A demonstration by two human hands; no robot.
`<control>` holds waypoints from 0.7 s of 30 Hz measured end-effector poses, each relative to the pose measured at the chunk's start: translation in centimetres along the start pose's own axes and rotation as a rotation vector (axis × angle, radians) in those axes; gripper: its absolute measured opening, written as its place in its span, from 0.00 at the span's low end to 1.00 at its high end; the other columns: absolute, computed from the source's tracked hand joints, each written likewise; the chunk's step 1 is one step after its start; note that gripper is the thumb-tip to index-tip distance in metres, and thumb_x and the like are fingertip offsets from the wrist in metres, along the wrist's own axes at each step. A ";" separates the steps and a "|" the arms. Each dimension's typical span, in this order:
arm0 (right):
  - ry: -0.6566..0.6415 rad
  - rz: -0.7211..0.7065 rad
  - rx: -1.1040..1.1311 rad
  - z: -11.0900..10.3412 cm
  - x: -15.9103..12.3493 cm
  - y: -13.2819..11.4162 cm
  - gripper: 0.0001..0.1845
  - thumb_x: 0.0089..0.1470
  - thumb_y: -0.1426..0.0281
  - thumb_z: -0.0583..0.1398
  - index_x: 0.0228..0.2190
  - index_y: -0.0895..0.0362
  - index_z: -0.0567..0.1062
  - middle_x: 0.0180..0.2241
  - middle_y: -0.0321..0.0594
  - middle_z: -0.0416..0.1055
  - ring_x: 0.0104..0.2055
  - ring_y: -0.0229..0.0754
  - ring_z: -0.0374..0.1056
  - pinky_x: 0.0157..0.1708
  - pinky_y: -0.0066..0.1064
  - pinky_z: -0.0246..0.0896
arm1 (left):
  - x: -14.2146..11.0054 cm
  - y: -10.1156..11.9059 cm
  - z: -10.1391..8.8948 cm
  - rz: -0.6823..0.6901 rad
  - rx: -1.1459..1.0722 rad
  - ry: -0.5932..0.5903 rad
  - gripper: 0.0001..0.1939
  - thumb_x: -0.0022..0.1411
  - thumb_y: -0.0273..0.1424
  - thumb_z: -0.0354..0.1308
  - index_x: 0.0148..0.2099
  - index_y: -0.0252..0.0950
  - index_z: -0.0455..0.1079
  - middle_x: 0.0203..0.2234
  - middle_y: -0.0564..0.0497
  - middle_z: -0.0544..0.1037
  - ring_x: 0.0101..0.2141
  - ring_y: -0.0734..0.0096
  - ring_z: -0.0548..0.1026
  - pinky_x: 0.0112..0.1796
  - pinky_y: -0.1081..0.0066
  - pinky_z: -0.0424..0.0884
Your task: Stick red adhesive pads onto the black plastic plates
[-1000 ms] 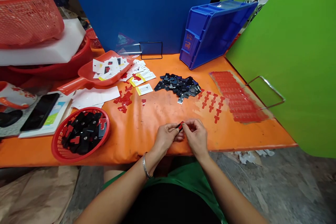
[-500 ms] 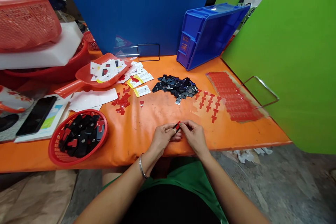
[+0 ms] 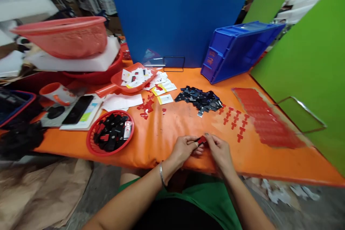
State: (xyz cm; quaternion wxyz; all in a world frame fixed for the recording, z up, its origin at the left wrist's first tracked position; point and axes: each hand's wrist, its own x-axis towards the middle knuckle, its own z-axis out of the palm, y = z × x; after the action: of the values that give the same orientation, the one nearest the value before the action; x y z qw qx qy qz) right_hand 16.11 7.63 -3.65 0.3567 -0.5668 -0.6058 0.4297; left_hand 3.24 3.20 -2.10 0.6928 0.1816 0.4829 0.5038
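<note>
Pinched in my left hand (image 3: 185, 149) is a small flat black piece (image 3: 200, 141) with a red patch on its face. The fingers of my right hand (image 3: 220, 152) are closed at the piece's right end, above the table's front edge. Beyond my hands lies a heap of loose black pieces (image 3: 199, 97). To its right, several red T-shaped stickers (image 3: 234, 118) stand in rows on a clear sheet. A red basket (image 3: 91, 143) on the left holds black pieces, some with red on them.
A red sticker sheet (image 3: 265, 118) lies at the right by a green panel (image 3: 309, 64). A blue crate (image 3: 215, 64) rests on its side at the back. Left are a red dustpan (image 3: 115, 82) with paper cards, red scraps (image 3: 146, 107), a phone (image 3: 78, 109) and a mug (image 3: 58, 93).
My view has swung left, so everything appears further right and lower. My right fingertips have shifted from the red face of the piece to its right end. The left hand keeps its grip.
</note>
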 end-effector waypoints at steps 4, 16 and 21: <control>0.034 0.037 0.023 0.1 0.2 0.5 0.25 0.48 0.49 0.55 0.20 0.57 0.74 0.20 0.39 0.71 0.25 0.43 0.66 0.26 0.30 0.60 | -1.8 2.4 -1.1 0.161 0.065 -0.047 0.14 0.54 0.35 0.60 0.38 0.28 0.72 0.26 0.45 0.78 0.24 0.73 0.75 0.30 0.73 0.72; 0.002 -0.269 -0.171 0.1 -0.3 -1.3 0.18 0.54 0.56 0.54 0.22 0.56 0.69 0.22 0.37 0.67 0.26 0.40 0.63 0.26 0.30 0.57 | -10.8 12.8 -18.0 0.798 1.308 0.957 0.15 0.58 0.41 0.51 0.38 0.38 0.73 0.39 0.46 0.76 0.42 0.56 0.72 0.47 0.60 0.65; 0.112 -0.454 -0.310 -0.3 4.6 -1.3 0.13 0.54 0.61 0.54 0.24 0.55 0.72 0.26 0.40 0.71 0.32 0.45 0.64 0.33 0.36 0.60 | -10.5 11.5 -17.1 1.025 1.431 1.000 0.13 0.60 0.37 0.51 0.43 0.38 0.72 0.41 0.44 0.74 0.45 0.56 0.70 0.49 0.57 0.63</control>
State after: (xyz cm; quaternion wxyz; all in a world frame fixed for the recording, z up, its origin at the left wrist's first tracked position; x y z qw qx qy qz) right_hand 15.45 12.29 -2.56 0.3856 -0.4873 -0.7551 0.2091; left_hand -17.63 -5.07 3.52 -0.1603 0.5078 0.7703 0.3509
